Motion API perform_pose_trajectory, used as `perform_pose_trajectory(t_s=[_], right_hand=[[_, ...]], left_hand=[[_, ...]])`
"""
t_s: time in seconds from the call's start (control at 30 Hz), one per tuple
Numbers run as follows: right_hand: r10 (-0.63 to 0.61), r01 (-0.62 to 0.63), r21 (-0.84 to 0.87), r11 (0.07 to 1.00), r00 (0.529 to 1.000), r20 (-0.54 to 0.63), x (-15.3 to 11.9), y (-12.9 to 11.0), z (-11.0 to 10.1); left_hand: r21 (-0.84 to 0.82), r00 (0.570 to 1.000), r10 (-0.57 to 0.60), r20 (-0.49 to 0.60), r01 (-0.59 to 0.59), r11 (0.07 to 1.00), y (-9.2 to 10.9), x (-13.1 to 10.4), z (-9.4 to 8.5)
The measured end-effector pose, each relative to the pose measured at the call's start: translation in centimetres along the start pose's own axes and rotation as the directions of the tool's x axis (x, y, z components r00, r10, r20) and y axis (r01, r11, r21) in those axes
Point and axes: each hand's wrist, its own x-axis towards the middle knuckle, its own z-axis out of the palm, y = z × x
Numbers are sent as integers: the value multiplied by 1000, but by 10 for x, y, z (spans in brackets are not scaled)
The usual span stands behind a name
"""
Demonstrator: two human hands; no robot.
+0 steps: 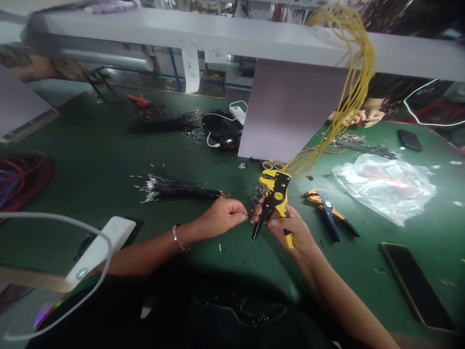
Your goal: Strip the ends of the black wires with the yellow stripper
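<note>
My right hand (292, 225) is wrapped round the handles of a yellow and black wire stripper (279, 196), whose jaws point up and away from me. Just left of it, my left hand (227, 215) is closed in a pinch; anything between its fingertips is too small to make out. Beyond that hand lies a bundle of black wires (181, 190), bright tips fanned to the left and the other end by my knuckles. Small dark scraps (254, 196) are scattered around the stripper's head. A second wire stripper (329, 208), blue and orange, rests to the right of my right hand.
Yellow wires (358, 82) hang from the shelf (232, 34) down behind the stripper. To the right are a plastic bag (385, 186) and a phone (414, 286). A white cabled device (105, 247) is at left. Another person's hands (365, 116) work beyond the grey panel (286, 106).
</note>
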Motion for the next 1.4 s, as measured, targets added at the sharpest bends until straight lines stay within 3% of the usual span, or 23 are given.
perform_pose_trajectory(t_s=[0.2,0.37,0.53,0.7,0.97,1.23,1.4], right_hand=[[-49,45,-79,996,998,-50,1,-1,-6],[-67,45,-271,962,995,-71,2,8,-12],[-170,142,-447,883,985,-23,1,25,-11],[-248,216,-591,777,968,27,1,39,-10],[-206,176,-583,793,978,15,2,49,-15],[-97,74,-484,872,995,-22,4,59,-16],[-75,71,-477,876,997,11,3,61,-11]], left_hand=[[-39,990,-74,-120,70,997,-10,3,-2],[-149,965,-134,-224,102,984,-11,5,-4],[-294,943,-278,-183,217,931,-10,6,-3],[-348,925,-339,-173,265,899,-12,8,-3],[-486,883,-439,-164,315,815,-10,10,0],[-513,912,-389,-134,272,814,-14,7,2],[-501,909,-395,-130,284,818,-5,5,4]])
